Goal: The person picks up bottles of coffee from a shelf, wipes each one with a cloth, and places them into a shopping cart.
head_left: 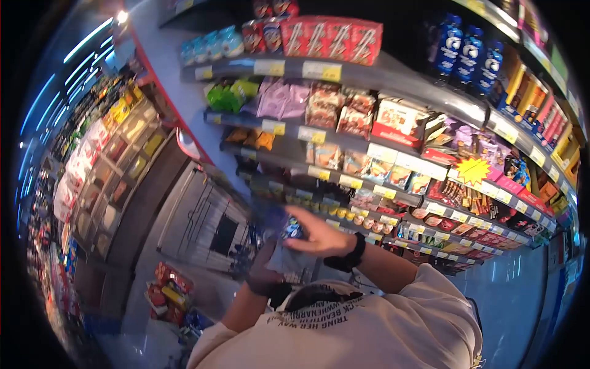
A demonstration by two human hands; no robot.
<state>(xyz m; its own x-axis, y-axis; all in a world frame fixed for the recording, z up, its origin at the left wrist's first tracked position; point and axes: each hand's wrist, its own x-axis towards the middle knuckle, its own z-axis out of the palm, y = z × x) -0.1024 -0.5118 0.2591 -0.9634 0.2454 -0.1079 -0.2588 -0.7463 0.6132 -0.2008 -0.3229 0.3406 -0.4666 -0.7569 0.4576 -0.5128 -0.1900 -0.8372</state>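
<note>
My right hand (319, 234), with a black band on its wrist, is wrapped round a small dark blue package (293, 227) with lighter markings. The package is partly covered by my fingers, and its left end is smeared by motion. Lower and to the left, my left hand (265, 267) reaches up close to the package, dark and blurred, so its fingers do not show clearly. Both hands are in front of the lower shelves, over a metal shopping cart (196, 212).
Curved shelves (344, 126) of snack packets with price tags fill the right. Blue bottles (472, 52) stand at the upper right, red boxed cartons (332, 40) on top. Red and yellow packets (169, 289) lie at the lower left. Bulk bins (114, 178) line the left.
</note>
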